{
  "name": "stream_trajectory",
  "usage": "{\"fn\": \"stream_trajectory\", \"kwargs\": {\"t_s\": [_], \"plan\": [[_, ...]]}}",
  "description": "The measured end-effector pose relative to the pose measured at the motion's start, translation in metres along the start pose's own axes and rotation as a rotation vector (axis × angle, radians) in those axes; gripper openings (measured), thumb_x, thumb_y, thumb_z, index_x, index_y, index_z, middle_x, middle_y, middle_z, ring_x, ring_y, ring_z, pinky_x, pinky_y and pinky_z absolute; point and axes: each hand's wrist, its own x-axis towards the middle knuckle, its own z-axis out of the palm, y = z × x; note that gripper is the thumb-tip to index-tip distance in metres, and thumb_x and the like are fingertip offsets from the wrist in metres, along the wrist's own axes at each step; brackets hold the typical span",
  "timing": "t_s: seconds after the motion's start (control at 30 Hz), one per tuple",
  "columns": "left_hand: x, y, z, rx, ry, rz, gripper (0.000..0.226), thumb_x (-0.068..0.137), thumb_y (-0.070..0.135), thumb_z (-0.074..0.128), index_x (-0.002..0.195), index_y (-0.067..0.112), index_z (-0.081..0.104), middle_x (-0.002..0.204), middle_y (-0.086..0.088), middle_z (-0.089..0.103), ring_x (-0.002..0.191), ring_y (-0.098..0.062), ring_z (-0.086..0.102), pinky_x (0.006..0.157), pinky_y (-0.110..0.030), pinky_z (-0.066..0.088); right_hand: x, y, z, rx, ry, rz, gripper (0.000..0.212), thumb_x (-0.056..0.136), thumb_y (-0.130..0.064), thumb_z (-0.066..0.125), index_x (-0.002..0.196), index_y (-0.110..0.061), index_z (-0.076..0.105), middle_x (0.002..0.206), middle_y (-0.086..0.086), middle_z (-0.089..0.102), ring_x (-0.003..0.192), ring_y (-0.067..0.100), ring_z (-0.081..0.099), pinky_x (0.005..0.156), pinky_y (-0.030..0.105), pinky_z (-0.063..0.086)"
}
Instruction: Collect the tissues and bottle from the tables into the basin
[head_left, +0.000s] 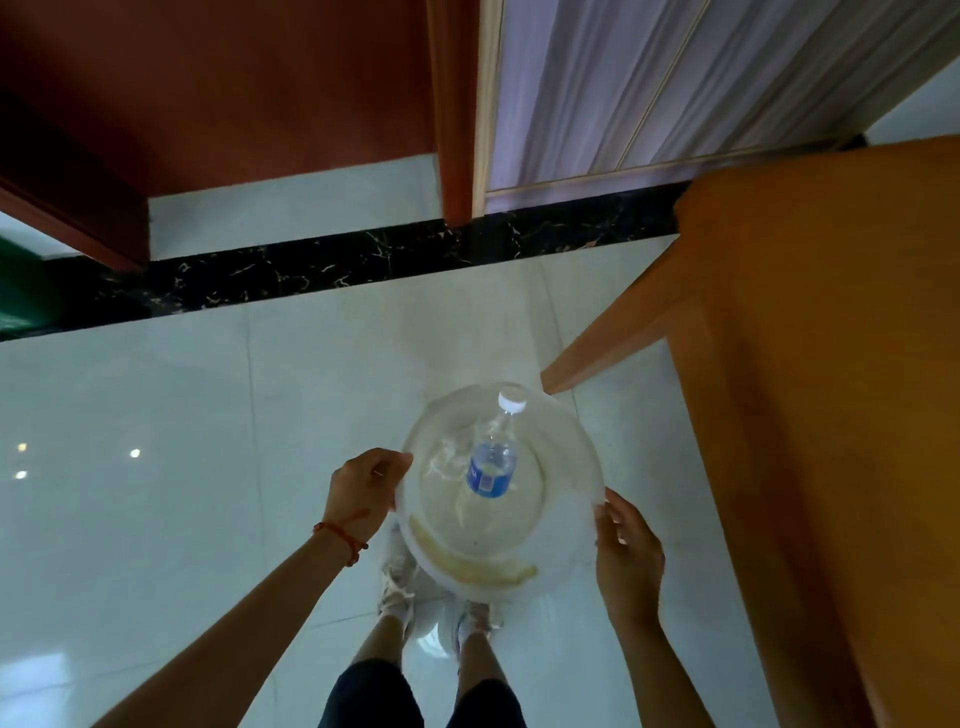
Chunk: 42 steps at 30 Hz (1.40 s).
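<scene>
Basin, a round, translucent white tub with a yellowish streak along its near inner wall, is held in the air between both hands above the floor. The left hand is closed on the left rim, thumb over the edge, and a red cord is worn at its wrist. The right hand is clamped on the right rim, fingers pressed against the outer wall.

Inside the basin a clear plastic bottle is seen lying with its white cap pointing away from the person and resting near the far rim; a blue label is wrapped around its lower half. Pale crumpled material beside the bottle may be tissue, but this cannot be told with certainty against the white wall.

Below the basin the person's white shoes and bare shins are visible on the glossy pale tiled floor. To the right, just beside the basin, an orange wooden desk is found, one slanted leg reaching down near the far rim. Further off, a black marble strip crosses the floor, with a reddish-brown door and a light curtain behind it.
</scene>
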Motion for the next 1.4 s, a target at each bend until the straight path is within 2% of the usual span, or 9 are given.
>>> {"fn": "stream_trajectory", "kwargs": {"t_s": [0.17, 0.37, 0.47, 0.6, 0.77, 0.97, 1.07, 1.23, 1.4], "plan": [[0.081, -0.041, 0.043, 0.006, -0.042, -0.008, 0.011, 0.086, 0.024, 0.057, 0.082, 0.016, 0.064, 0.072, 0.001, 0.064, 0.067, -0.017, 0.062, 0.052, -0.014, 0.053, 0.058, 0.051, 0.050, -0.028, 0.055, 0.056, 0.023, 0.089, -0.013, 0.056, 0.110, -0.010, 0.064, 0.108, 0.015, 0.068, 0.088, 0.030, 0.063, 0.076, 0.031, 0.045], [0.165, -0.084, 0.095, 0.019, -0.094, -0.056, 0.021, 0.085, 0.024, 0.059, 0.091, 0.005, 0.067, 0.070, 0.001, 0.060, 0.060, -0.023, 0.061, 0.073, -0.043, 0.057, 0.131, 0.114, 0.104, -0.066, 0.081, 0.074, 0.025, 0.088, -0.015, 0.057, 0.111, -0.008, 0.064, 0.109, 0.017, 0.068, 0.093, 0.034, 0.065, 0.071, 0.024, 0.051], [0.204, -0.104, 0.117, 0.038, -0.100, -0.050, 0.023, 0.084, 0.024, 0.059, 0.093, 0.004, 0.067, 0.072, -0.003, 0.062, 0.057, -0.023, 0.062, 0.078, -0.045, 0.056, 0.165, 0.136, 0.129, -0.097, 0.087, 0.077, 0.025, 0.089, -0.014, 0.055, 0.111, -0.008, 0.063, 0.112, 0.016, 0.067, 0.096, 0.034, 0.064, 0.087, 0.044, 0.053], [0.246, -0.125, 0.142, 0.036, -0.126, -0.090, 0.021, 0.084, 0.023, 0.059, 0.093, 0.004, 0.065, 0.078, -0.011, 0.064, 0.074, -0.035, 0.066, 0.082, -0.048, 0.055, 0.205, 0.160, 0.155, -0.130, 0.110, 0.054, 0.026, 0.088, -0.016, 0.055, 0.110, -0.007, 0.064, 0.110, 0.017, 0.068, 0.094, 0.034, 0.065, 0.087, 0.047, 0.052], [0.280, -0.138, 0.166, -0.002, -0.145, -0.104, 0.008, 0.084, 0.021, 0.060, 0.082, 0.014, 0.062, 0.069, -0.005, 0.062, 0.057, -0.012, 0.065, 0.081, -0.048, 0.056, 0.237, 0.180, 0.172, -0.129, 0.139, 0.033, 0.040, 0.078, -0.029, 0.049, 0.108, -0.009, 0.065, 0.109, 0.015, 0.069, 0.094, 0.031, 0.065, 0.083, 0.052, 0.054], [0.299, -0.145, 0.184, -0.005, -0.164, -0.138, 0.019, 0.083, 0.025, 0.061, 0.065, 0.030, 0.057, 0.057, 0.001, 0.061, 0.080, -0.037, 0.067, 0.083, -0.049, 0.055, 0.258, 0.205, 0.181, -0.099, 0.157, 0.098, 0.023, 0.086, -0.012, 0.059, 0.108, -0.011, 0.065, 0.108, 0.015, 0.068, 0.095, 0.031, 0.065, 0.084, 0.056, 0.052], [0.302, -0.146, 0.190, -0.009, -0.177, -0.118, 0.018, 0.082, 0.025, 0.062, 0.066, 0.031, 0.056, 0.063, -0.002, 0.060, 0.071, -0.032, 0.064, 0.083, -0.049, 0.055, 0.263, 0.214, 0.181, -0.088, 0.158, 0.109, 0.023, 0.086, -0.011, 0.059, 0.107, -0.013, 0.065, 0.102, 0.011, 0.069, 0.089, 0.025, 0.065, 0.082, 0.051, 0.054], [0.309, -0.152, 0.194, -0.041, -0.177, -0.108, 0.013, 0.081, 0.026, 0.064, 0.069, 0.029, 0.059, 0.065, -0.001, 0.060, 0.063, -0.020, 0.066, 0.083, -0.048, 0.055, 0.273, 0.226, 0.178, -0.010, 0.143, 0.097, 0.025, 0.087, -0.009, 0.059, 0.111, -0.010, 0.063, 0.102, 0.004, 0.063, 0.067, -0.015, 0.061, 0.054, 0.008, 0.050], [0.300, -0.150, 0.191, -0.077, -0.184, -0.171, 0.037, 0.079, 0.032, 0.065, 0.105, 0.006, 0.063, 0.086, -0.012, 0.067, 0.090, -0.033, 0.067, 0.091, -0.046, 0.052, 0.262, 0.222, 0.177, -0.021, 0.193, 0.138, 0.028, 0.086, -0.013, 0.059, 0.113, -0.008, 0.062, 0.111, 0.011, 0.066, 0.080, 0.003, 0.066, 0.074, 0.024, 0.058]]}}
